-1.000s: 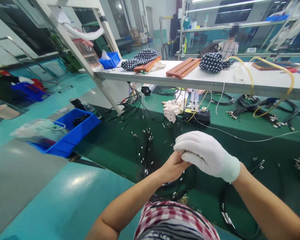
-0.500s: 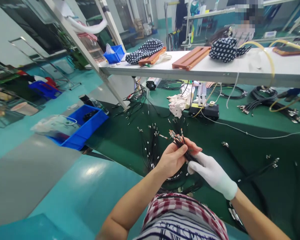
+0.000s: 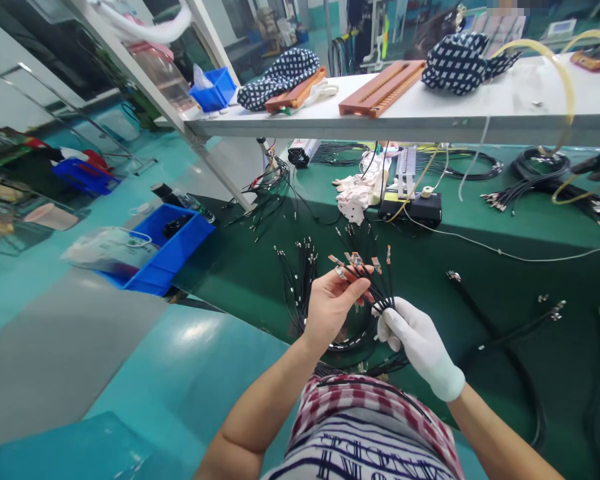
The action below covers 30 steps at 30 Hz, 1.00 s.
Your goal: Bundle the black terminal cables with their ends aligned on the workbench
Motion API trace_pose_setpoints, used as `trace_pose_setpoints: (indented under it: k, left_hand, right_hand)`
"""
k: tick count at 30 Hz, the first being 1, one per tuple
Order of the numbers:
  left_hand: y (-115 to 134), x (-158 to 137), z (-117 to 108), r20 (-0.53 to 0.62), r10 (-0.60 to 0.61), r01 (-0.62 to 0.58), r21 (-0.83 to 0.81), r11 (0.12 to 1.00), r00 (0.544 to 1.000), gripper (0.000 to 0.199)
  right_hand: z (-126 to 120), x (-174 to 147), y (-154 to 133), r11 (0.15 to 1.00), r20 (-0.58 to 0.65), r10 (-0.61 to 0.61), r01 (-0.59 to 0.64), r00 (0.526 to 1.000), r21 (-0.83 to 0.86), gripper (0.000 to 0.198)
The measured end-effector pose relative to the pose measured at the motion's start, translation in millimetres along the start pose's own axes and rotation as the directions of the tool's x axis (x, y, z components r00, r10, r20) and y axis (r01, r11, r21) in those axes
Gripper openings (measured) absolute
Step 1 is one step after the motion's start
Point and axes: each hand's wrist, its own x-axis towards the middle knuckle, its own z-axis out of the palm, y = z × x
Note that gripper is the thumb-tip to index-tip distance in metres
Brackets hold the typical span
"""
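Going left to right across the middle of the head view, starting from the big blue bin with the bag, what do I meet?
Big blue bin → left hand → gloved right hand → loose black cables. Left out for overlapping: held cables, cable bunch partly behind the left hand.

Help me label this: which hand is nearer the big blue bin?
Left: the left hand is to the right of the big blue bin; the right hand is farther right.

A white knit glove (image 3: 419, 333) with a pale greenish cuff covers the right hand (image 3: 400, 323); the left hand (image 3: 327, 310) is bare. The shirt (image 3: 360, 443) has navy stripes and dark lettering on white, beside red-and-white checked cloth (image 3: 313, 407).
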Motion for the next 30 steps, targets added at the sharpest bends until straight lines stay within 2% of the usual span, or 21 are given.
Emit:
trace_pose_setpoints:
  k: [3, 11, 15, 19, 23, 30]
  left_hand:
    - [0.5, -2.7, 1.2, 0.013, -0.03, 0.029, 0.041, 0.999, 0.999, 0.035]
    - [1.6, -5.5, 1.3, 0.032, -0.023, 0.019, 0.12, 0.993, 0.999, 0.044]
    - [5.7, -7.7, 0.2, 0.064, -0.034, 0.023, 0.166, 0.986, 0.997, 0.046]
    - [7.4, -8.3, 0.4, 0.091, -0.019, 0.007, 0.13, 0.992, 0.996, 0.044]
    - [8.9, -7.4, 0.9, 0.117, -0.01, -0.005, 0.122, 0.993, 0.993, 0.037]
    - [2.6, -7.9, -1.9, 0.141, 0.0, 0.004, -0.034, 0.999, 0.99, 0.021]
  right_hand:
    - [0.8, -0.5, -0.3, 0.998, 0.017, -0.01, 0.009, 1.0, 0.063, 0.035]
    - [4.7, 1.6, 3.3, 0.987, -0.098, 0.04, -0.023, 0.994, 0.161, 0.038]
    - [3.2, 3.8, 1.6, 0.988, -0.11, 0.042, -0.025, 0.993, 0.153, 0.038]
    - [-0.7, 5.6, -1.0, 0.996, -0.069, 0.013, -0.006, 0.998, 0.092, 0.038]
    - [-2.0, 6.1, -2.5, 0.993, -0.031, 0.005, -0.001, 1.0, 0.12, 0.037]
    - [-1.1, 4.5, -8.7, 0.996, -0.045, -0.007, 0.011, 0.999, 0.093, 0.035]
